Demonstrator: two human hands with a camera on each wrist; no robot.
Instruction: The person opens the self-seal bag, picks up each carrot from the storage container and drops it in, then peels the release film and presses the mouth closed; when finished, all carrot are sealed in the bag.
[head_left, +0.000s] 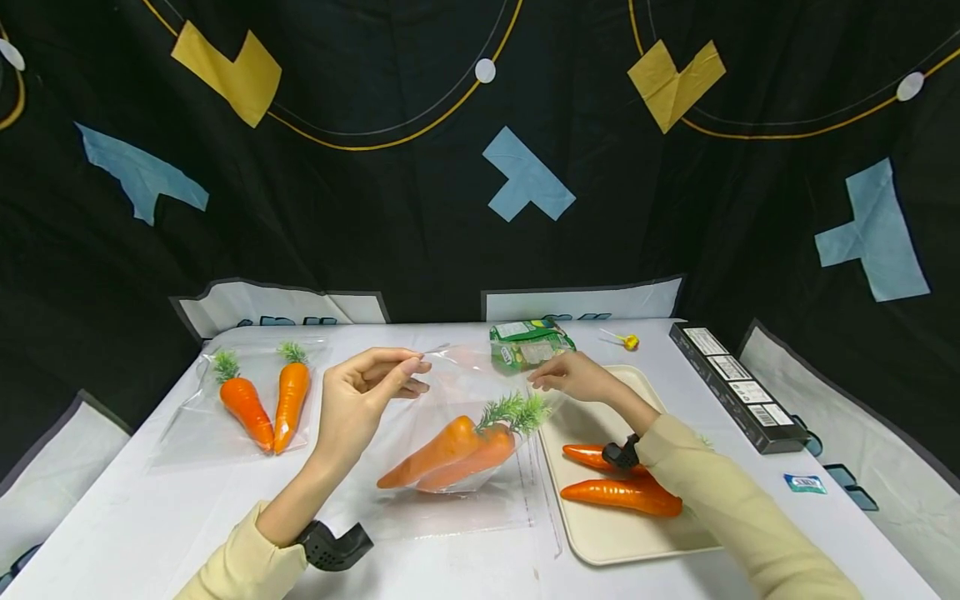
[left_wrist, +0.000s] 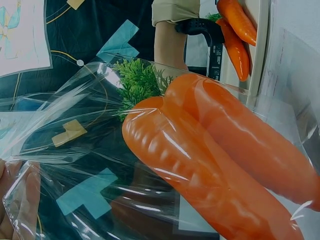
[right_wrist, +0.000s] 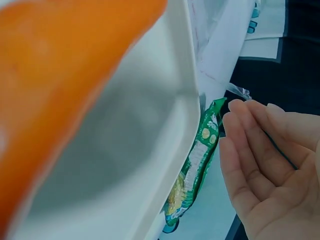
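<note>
On the white surface (head_left: pixel 150 517) before a black patterned backdrop, our left hand (head_left: pixel 360 400) pinches the clear plastic bag (head_left: pixel 450 467) open at its mouth; two orange toy carrots (head_left: pixel 450 450) lie inside. Our right hand (head_left: pixel 573 377), fingers relaxed, steadies the opposite edge.

Bare white table (head_left: pixel 150 517) lies open along the near left edge, and there's a free strip at the back between the bagged carrots (head_left: pixel 258 400) and the green packet (head_left: pixel 528 343). The middle is blocked by the clear bag (head_left: pixel 450 442); to the right the tray (head_left: pixel 600 533) and long black box (head_left: pixel 738 387) crowd things.
</note>
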